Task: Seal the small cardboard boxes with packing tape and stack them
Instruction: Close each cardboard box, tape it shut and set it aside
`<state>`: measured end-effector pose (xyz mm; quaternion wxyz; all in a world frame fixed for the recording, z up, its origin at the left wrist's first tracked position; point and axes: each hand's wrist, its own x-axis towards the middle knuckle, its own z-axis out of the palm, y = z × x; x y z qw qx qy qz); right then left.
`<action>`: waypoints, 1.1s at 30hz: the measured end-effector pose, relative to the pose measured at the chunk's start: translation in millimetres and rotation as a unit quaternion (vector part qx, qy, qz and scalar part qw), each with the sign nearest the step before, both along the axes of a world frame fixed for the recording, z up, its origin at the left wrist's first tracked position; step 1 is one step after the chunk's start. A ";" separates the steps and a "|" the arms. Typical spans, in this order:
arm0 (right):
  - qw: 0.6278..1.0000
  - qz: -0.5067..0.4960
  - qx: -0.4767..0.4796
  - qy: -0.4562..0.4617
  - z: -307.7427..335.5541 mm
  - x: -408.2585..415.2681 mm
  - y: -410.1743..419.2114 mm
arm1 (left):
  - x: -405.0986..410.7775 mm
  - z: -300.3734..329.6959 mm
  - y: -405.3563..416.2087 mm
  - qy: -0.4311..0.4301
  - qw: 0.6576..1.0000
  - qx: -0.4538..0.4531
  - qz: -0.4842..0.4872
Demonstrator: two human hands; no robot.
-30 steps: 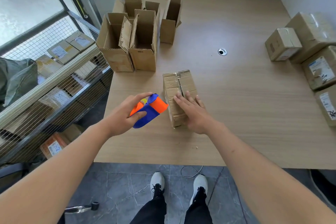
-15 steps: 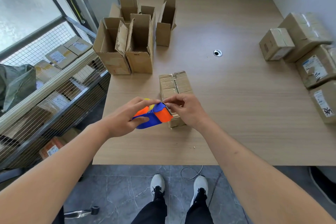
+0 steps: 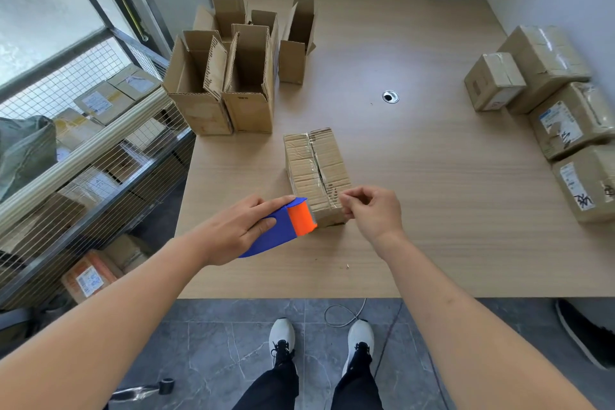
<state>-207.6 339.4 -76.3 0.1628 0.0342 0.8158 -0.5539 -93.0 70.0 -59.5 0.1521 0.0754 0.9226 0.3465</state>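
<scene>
- Closed cardboard box [image 3: 316,173] lies on the bench [image 3: 432,193], near the front edge, with its flaps shut.
- Our left hand [image 3: 238,230] grips the blue and orange tape dispenser [image 3: 283,226] at 7 o'clock from the box, touching its near end.
- Our right hand [image 3: 374,210] pinches the clear tape [image 3: 327,205] at the near end.
- Open boxes [image 3: 226,83] stand at 11 o'clock; sealed boxes [image 3: 549,93] at 2 o'clock.

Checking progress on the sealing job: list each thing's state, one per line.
Box in front: flaps closed, lying flat, seam partly taped.
Tape dispenser: gripped by left hand, at box's near end.
Right hand: pinching the tape end.
Far boxes: upright, flaps open.
Boxes at right: taped shut.
</scene>
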 end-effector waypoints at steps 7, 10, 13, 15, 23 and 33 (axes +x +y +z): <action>0.999 -0.028 0.018 0.004 -4.7 -7.3 28.2 | 9.3 -2.9 -16.2 -0.027 1.000 -0.007 0.013; 0.999 -0.042 0.018 0.002 -11.3 -8.9 26.5 | -0.9 -4.2 -15.3 -0.035 0.999 -0.027 0.016; 0.998 -0.054 0.015 -0.012 -15.2 -12.4 24.7 | -6.6 -9.0 -14.3 -0.046 0.998 -0.042 0.019; 0.998 -0.057 0.016 -0.022 -19.7 -14.2 23.7 | -8.8 -12.3 -12.0 -0.052 0.997 -0.044 0.020; 0.997 -0.052 -0.028 -0.054 -34.4 -19.7 28.4 | -15.2 -23.0 -7.8 -0.049 0.997 -0.056 0.035; 0.964 0.079 0.134 0.216 -42.0 -19.2 35.5 | -21.3 -21.9 -3.5 -0.049 0.997 -0.053 0.038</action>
